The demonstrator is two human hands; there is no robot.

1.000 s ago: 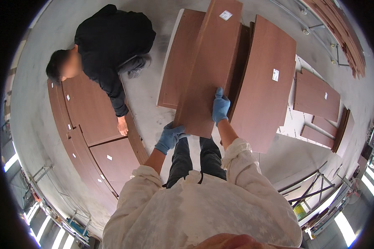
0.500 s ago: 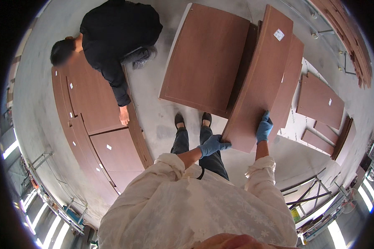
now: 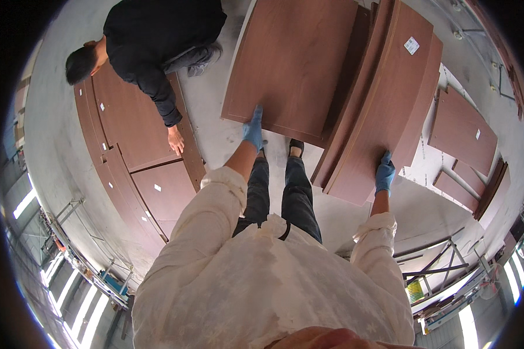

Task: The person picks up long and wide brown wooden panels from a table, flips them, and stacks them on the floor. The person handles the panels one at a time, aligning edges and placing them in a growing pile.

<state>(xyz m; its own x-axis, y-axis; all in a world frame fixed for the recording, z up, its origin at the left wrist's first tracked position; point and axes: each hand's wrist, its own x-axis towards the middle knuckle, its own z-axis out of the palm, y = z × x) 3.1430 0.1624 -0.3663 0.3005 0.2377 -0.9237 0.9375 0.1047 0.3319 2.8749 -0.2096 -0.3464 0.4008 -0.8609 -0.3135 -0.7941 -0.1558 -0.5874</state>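
My left hand (image 3: 252, 130), in a blue glove, has moved onto the near edge of a large brown panel (image 3: 291, 64). Its upper digits lie on the panel face, closed on the edge; the underside is hidden. At the near right side of a long, narrow labelled brown panel (image 3: 384, 110), my right hand (image 3: 385, 173) wears the same kind of glove and is closed around the edge. That long panel lies beside another narrow panel (image 3: 355, 107) and over a further brown panel (image 3: 422, 99) on its right.
On the left a person in black (image 3: 163, 46) crouches, one hand (image 3: 176, 141) by a row of labelled brown panels (image 3: 122, 128). More panels (image 3: 463, 131) lie at right on white sheeting (image 3: 425, 160). A metal frame (image 3: 434, 264) stands lower right.
My left hand has let go of the long panel and moved up and left to the large panel. The long panel now sits farther right, with my right hand still on it.
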